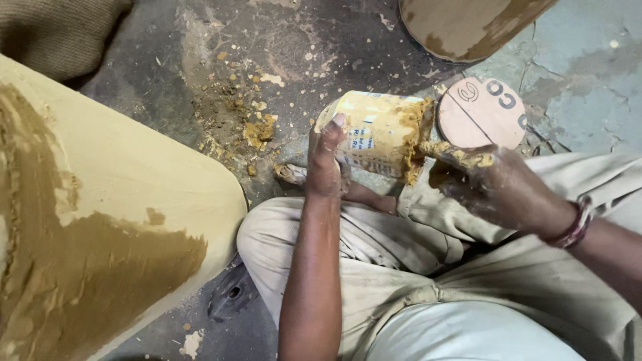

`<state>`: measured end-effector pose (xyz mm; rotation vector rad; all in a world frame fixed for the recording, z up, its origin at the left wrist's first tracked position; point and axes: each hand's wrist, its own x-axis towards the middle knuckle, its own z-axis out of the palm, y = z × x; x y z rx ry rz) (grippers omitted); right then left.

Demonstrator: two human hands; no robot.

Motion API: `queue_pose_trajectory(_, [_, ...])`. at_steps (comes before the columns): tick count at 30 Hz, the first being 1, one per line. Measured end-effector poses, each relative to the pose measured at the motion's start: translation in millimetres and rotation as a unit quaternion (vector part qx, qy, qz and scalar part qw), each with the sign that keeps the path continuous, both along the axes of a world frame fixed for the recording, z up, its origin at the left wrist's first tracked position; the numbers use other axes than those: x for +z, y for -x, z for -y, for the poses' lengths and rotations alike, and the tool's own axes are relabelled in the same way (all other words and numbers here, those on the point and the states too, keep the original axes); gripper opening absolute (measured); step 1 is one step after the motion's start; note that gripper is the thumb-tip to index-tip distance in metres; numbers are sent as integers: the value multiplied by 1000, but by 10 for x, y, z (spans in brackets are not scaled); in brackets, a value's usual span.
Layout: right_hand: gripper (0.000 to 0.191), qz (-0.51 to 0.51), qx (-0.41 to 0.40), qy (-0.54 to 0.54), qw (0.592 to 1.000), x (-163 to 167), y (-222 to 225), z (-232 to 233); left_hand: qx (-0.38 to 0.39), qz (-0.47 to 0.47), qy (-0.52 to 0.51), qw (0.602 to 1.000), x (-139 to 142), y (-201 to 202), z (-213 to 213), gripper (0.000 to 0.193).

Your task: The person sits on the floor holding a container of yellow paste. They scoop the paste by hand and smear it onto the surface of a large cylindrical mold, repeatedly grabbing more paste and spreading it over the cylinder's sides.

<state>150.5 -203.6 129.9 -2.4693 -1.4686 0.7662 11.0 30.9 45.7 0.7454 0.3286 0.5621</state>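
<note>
Left hand (326,160) grips a yellow can (378,134), tipped sideways | right hand (498,184) holds a putty-covered stick (445,151) at its mouth | round tan disc (483,112) just beside the can

We are in a rough woodworking or finishing workshop, sitting on its floor. The cracked concrete floor (582,60) is stained and littered with crumbs and smears of ochre putty (257,127). Left of that putty mess lies a large pale wooden panel (134,174) with a rounded corner, half coated in the same brown-yellow filler. Right of the mess we see a tin (378,134) caked with filler, and just beyond it a round sanding disc (481,113) lying flat on the floor. Above the disc, another curved wooden piece (468,23) smeared with filler enters from the top edge
</note>
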Motion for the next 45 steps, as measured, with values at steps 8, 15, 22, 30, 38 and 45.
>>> queue_pose_trajectory(8, [40, -365, -186, -129, 903, -17, 244, 7, 30, -21, 50, 998, -189, -39, 1, 66])
queue_pose_trajectory(15, [55, -453, -221, -282, 817, 458, 101, -215, 2, -33, 172, 985, -178, -94, -13, 60])
queue_pose_trajectory(22, [62, -235, -250, -209, 916, 431, -40, -652, -24, -67, 174, 982, -129, -109, 34, 68])
queue_pose_trajectory(30, [80, -332, -177, -285, 882, 333, -215, -915, -50, -45, 62, 996, -239, -27, 32, 98])
queue_pose_trajectory(38, [86, -431, -271, -293, 809, 179, -92, -871, 20, 27, 46, 998, -506, 20, 91, 104])
queue_pose_trajectory(45, [92, -465, -226, -304, 800, 43, -70, -885, 13, 30, 19, 999, -319, 101, 47, 91])
